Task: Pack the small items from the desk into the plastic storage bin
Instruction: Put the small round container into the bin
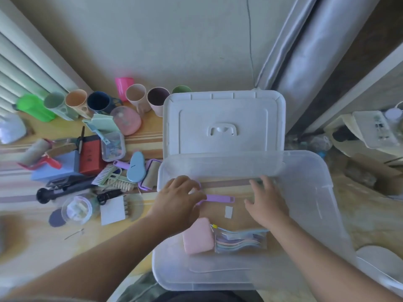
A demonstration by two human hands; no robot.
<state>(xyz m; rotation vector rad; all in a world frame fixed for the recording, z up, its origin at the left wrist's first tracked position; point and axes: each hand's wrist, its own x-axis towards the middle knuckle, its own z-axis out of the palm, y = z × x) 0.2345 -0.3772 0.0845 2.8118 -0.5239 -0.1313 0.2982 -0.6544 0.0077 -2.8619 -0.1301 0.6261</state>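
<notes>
Left hand gripped the purple-handled tool inside the plastic storage bin; right hand, fingers spread, risked snagging it.

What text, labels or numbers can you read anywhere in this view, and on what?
Nothing is readable in this frame.
Red box: dark marks on its top, too blurred to read.
White sticker on the bin floor: looks blank.
White card: looks blank.
Pack of cutlery: yellow tag at its corner, too small to read.
Appliance at far right: dark panel markings, too blurred to read.
</notes>
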